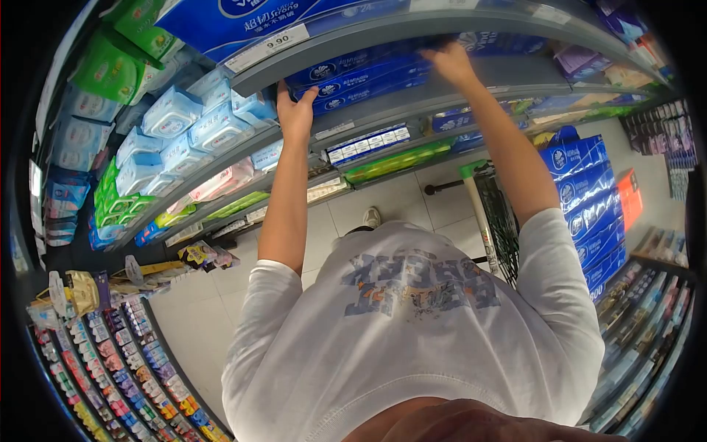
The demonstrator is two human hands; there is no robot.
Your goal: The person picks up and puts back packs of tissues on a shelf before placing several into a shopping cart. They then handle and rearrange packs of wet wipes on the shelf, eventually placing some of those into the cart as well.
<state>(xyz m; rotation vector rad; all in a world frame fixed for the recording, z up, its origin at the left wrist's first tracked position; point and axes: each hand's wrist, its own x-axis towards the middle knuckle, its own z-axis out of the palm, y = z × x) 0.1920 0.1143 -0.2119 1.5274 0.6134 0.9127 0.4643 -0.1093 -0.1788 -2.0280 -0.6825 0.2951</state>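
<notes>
Blue tissue packs (372,77) with white printing lie stacked on a shelf in front of me, below the overhanging shelf edge. My left hand (297,112) is closed on the left end of this stack, thumb on the front and fingers around the side. At the right end is my right hand (451,62), its thumb side against the packs; it is slightly blurred and its fingers are partly hidden. More blue packaging (508,44) sits to the right of that hand.
A price label (269,46) fronts the shelf above. Wipes packs (173,114) fill the left shelves. A green-handled trolley or basket (486,214) stands by my right side, near stacked blue packs (578,191). Product racks (118,353) curve behind on the left.
</notes>
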